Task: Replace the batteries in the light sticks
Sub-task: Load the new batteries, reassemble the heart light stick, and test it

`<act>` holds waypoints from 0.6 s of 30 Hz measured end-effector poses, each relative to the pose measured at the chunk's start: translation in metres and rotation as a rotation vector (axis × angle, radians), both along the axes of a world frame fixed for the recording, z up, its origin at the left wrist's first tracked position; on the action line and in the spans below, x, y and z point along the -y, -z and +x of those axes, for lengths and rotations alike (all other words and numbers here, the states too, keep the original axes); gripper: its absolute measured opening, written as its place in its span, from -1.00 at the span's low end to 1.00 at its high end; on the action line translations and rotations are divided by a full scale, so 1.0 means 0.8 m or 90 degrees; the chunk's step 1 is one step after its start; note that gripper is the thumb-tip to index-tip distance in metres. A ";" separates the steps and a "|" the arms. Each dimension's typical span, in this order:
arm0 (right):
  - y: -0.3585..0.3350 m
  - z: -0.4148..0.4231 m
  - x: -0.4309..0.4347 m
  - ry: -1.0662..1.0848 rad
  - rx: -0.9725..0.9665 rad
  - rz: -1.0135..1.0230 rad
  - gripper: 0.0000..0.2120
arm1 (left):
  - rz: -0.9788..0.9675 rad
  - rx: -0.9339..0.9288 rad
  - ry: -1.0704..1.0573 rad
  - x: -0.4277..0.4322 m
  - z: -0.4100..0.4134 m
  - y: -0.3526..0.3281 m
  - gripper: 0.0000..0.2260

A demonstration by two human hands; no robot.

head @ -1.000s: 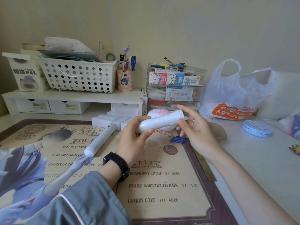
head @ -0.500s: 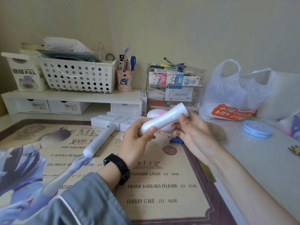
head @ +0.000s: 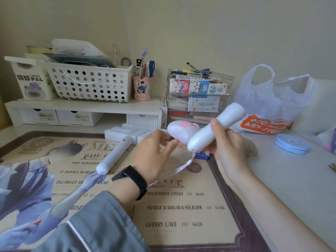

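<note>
Right hand [head: 228,150] grips light stick [head: 215,127]; mat [head: 181,239] below.

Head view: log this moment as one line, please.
right hand grips white cylindrical light stick, tilted | left hand open beside its lower end | blue batteries lie on menu-print desk mat below

Your tabletop [head: 291,188] carries a menu-print mat [head: 181,215], where a white light stick [head: 116,153] and blue batteries [head: 201,156] lie. To your right sit a round blue tin [head: 292,144] and a plastic bag [head: 263,99]; a white shelf riser [head: 81,108] stands behind.
</note>
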State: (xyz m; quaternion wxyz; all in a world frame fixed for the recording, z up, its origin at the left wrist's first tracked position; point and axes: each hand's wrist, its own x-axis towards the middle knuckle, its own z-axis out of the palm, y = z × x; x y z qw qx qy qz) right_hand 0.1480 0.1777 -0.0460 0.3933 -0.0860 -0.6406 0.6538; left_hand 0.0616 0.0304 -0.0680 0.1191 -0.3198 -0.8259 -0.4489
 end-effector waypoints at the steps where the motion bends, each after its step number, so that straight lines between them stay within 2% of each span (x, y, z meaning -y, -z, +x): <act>1: -0.006 0.002 -0.001 0.012 -0.011 -0.055 -0.67 | -0.084 -0.054 -0.076 0.006 -0.009 0.001 -0.73; 4: -0.018 0.007 -0.001 -0.024 -0.034 -0.210 -0.66 | -0.329 -0.059 -0.202 0.017 -0.029 0.017 -0.62; 7: -0.022 0.011 0.003 -0.085 0.016 -0.257 -0.54 | -0.400 -0.029 -0.189 0.016 -0.035 0.034 -0.53; 9: -0.021 0.011 0.003 -0.125 0.051 -0.247 -0.48 | -0.397 -0.021 -0.175 0.015 -0.038 0.037 -0.51; 12: -0.020 0.011 0.002 -0.180 0.076 -0.223 -0.42 | -0.348 -0.032 -0.169 0.016 -0.042 0.037 -0.62; 16: -0.020 0.013 0.005 -0.240 0.036 -0.205 -0.62 | -0.278 -0.037 -0.123 0.012 -0.038 0.036 -0.75; 18: -0.021 0.015 0.005 -0.248 0.009 -0.208 -0.69 | -0.224 -0.015 -0.082 0.008 -0.037 0.034 -0.70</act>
